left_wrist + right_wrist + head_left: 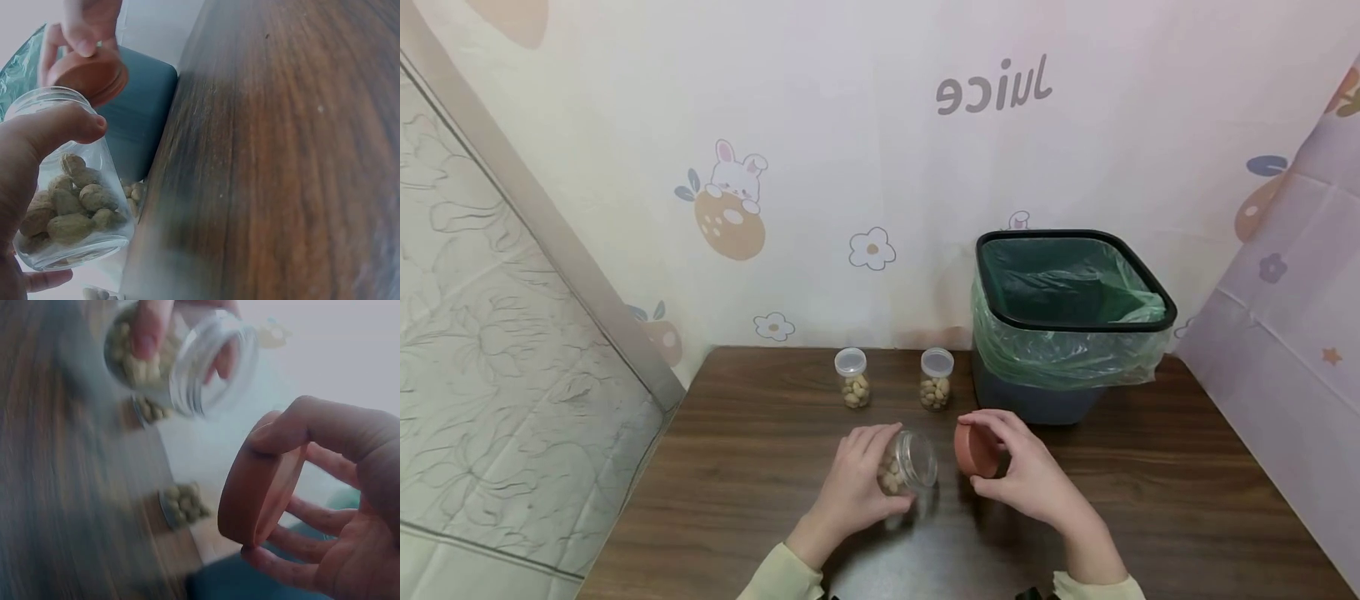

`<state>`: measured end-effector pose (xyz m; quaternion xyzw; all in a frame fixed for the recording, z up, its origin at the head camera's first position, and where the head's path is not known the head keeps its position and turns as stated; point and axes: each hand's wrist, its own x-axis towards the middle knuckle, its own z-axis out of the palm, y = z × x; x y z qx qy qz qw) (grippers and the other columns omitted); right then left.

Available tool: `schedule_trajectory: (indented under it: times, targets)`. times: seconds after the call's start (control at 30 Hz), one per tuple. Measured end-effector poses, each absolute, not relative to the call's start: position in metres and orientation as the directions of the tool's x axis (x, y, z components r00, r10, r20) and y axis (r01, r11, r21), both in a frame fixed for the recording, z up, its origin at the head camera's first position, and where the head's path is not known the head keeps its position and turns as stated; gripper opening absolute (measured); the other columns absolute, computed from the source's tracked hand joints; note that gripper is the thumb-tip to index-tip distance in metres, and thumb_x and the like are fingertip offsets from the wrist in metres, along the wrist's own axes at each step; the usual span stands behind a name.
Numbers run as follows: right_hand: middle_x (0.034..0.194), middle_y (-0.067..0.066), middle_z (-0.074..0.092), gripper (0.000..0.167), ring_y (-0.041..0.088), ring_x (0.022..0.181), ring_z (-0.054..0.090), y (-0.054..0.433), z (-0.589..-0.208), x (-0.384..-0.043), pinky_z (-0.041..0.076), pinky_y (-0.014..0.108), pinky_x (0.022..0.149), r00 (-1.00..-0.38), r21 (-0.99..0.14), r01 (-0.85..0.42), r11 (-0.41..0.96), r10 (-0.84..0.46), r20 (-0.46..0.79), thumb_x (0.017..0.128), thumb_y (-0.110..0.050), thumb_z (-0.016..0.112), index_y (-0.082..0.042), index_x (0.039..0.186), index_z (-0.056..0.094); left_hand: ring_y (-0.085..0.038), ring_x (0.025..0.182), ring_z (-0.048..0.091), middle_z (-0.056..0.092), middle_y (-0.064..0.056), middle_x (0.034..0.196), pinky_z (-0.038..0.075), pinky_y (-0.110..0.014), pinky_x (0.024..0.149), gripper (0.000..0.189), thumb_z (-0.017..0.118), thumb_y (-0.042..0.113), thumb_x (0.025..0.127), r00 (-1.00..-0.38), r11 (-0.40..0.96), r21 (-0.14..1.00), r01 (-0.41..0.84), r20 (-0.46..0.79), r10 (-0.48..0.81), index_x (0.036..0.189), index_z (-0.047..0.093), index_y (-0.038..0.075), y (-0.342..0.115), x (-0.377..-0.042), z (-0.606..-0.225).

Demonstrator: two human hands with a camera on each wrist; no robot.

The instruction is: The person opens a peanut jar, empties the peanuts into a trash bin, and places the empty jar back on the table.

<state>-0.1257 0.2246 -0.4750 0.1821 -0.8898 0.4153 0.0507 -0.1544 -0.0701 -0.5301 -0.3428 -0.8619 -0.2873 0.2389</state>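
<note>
Left hand (855, 481): curls round the peanut jar (912, 460), tilted probably so its mouth faces the orange-brown lid (974, 451).
Right hand (1027, 464): pinches this lid's rim, apart from jar.

The clear jar (917, 461) looks glossy and smooth, its lid (974, 451) matt; the peanuts (70, 228) look rough, the bench (737, 467) wood-grained, the bag (1067, 358) thin, crinkled plastic.

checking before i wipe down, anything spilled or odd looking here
No spill shows on the table. The open jar tilts in the left hand, but its peanuts lie inside. Only the wall lettering looks odd: it reads backwards.
</note>
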Motion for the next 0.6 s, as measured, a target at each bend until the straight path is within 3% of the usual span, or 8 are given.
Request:
schedule_trajectory:
  times: [0.3, 0.6]
  targets:
    - [0.141, 0.021, 0.062, 0.077, 0.04, 0.115, 0.065, 0.259, -0.478, -0.131, 0.058, 0.058, 0.086, -0.991, -0.645, -0.137, 0.752, -0.097, 0.097, 0.077, -0.023, 0.098, -0.01, 0.144, 0.063, -0.022, 0.121, 0.062, 0.069, -0.004, 0.135, 0.052, -0.046, 0.095, 0.103, 0.107, 0.035, 0.056, -0.664, 0.602, 0.349, 0.719, 0.603, 0.443, 0.145, 0.064, 0.006, -0.072, -0.154, -0.53]
    - [0.139, 0.029, 0.063, 0.079, 0.048, 0.117, 0.063, 0.277, -0.49, -0.136, 0.054, 0.064, 0.088, -0.996, -0.578, -0.09, 0.811, -0.065, 0.065, 0.077, -0.032, 0.099, -0.004, 0.144, 0.067, -0.023, 0.121, 0.062, 0.069, -0.004, 0.135, 0.052, -0.045, 0.094, 0.103, 0.107, 0.036, 0.056, -0.671, 0.606, 0.356, 0.712, 0.599, 0.437, 0.145, 0.063, 0.007, -0.073, -0.154, -0.528]
